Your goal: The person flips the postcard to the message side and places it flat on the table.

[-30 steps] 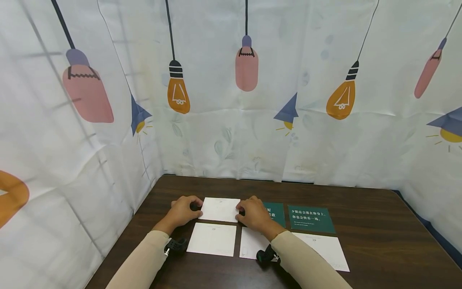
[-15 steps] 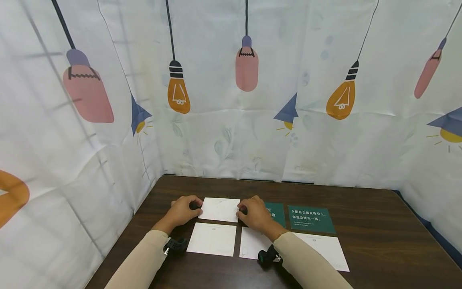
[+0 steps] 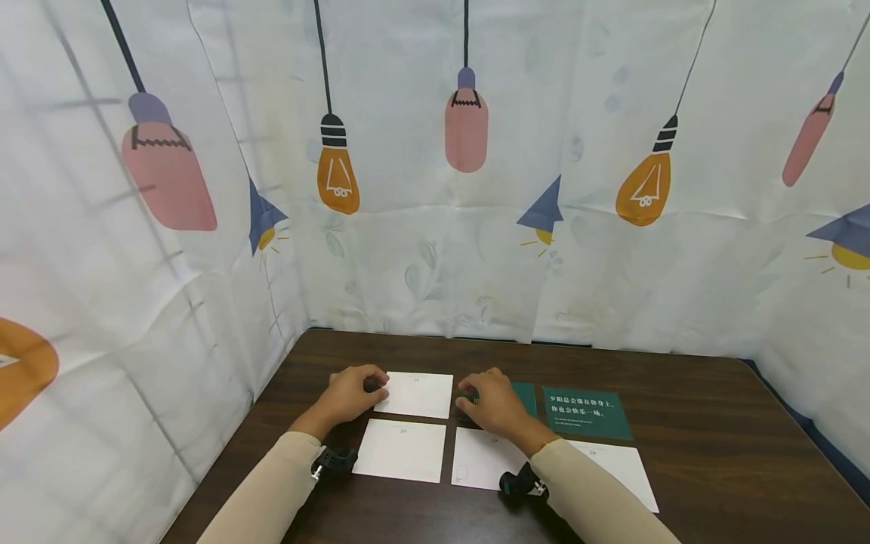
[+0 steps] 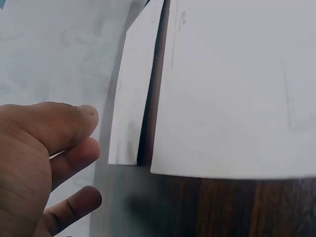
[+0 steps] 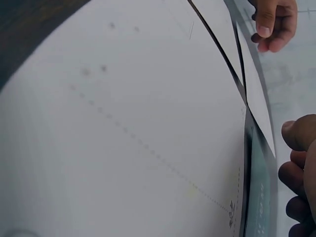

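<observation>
A white card (image 3: 418, 396) lies at the far left of two rows of cards on a dark brown table. My left hand (image 3: 350, 394) is at its left edge, fingers loosely bent and apart; in the left wrist view nothing sits between thumb (image 4: 74, 121) and fingers. To the right of that card, my right hand (image 3: 498, 404) hovers over a green card (image 3: 527, 397) and partly covers it. Thumb and fingers (image 5: 292, 177) of this hand are loosely bent and hold nothing.
In the near row lie three white cards: left (image 3: 399, 451), middle (image 3: 479, 457) and right (image 3: 621, 470), the last two partly under my right arm. A green card (image 3: 587, 413) with white writing lies at the far right. A patterned curtain (image 3: 435, 287) hangs behind the table (image 3: 734, 446).
My right hand has left the right edge of the far white card and moved right, over the green card. The left hand has shifted slightly right. The cards stay in place.
</observation>
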{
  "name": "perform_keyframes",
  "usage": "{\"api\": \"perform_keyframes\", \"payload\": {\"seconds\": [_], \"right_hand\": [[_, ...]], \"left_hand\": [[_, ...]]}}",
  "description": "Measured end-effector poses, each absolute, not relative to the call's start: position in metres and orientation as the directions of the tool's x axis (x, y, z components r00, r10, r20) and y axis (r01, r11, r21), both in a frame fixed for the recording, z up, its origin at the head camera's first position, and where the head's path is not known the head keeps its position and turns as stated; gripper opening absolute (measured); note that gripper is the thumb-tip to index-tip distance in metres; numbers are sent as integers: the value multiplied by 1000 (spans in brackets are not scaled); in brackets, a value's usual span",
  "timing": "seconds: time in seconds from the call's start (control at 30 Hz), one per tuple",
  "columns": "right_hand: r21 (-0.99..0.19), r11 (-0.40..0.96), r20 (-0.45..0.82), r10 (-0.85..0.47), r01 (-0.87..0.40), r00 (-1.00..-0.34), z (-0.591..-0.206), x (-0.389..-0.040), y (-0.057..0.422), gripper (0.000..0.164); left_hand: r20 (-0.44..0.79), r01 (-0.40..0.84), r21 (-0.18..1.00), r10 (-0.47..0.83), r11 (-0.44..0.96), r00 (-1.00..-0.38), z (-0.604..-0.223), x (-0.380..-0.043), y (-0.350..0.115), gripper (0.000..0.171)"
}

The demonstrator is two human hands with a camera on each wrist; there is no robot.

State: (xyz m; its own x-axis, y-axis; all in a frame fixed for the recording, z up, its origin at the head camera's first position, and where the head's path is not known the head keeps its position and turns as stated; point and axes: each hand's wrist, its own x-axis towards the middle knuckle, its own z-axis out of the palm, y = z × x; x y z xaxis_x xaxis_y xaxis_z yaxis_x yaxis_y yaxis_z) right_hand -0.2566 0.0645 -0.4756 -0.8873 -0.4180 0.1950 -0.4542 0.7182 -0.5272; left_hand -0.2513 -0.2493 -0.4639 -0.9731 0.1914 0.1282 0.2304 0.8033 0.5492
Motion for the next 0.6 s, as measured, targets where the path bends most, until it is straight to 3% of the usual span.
{"api": "perform_keyframes", "payload": {"seconds": [0.6], "right_hand": [[-530, 725, 179, -410, -439, -894, -475, -253, 89, 33]], "left_hand": [[133, 304, 565, 279, 767, -951, -459, -244, -215, 16]]}}
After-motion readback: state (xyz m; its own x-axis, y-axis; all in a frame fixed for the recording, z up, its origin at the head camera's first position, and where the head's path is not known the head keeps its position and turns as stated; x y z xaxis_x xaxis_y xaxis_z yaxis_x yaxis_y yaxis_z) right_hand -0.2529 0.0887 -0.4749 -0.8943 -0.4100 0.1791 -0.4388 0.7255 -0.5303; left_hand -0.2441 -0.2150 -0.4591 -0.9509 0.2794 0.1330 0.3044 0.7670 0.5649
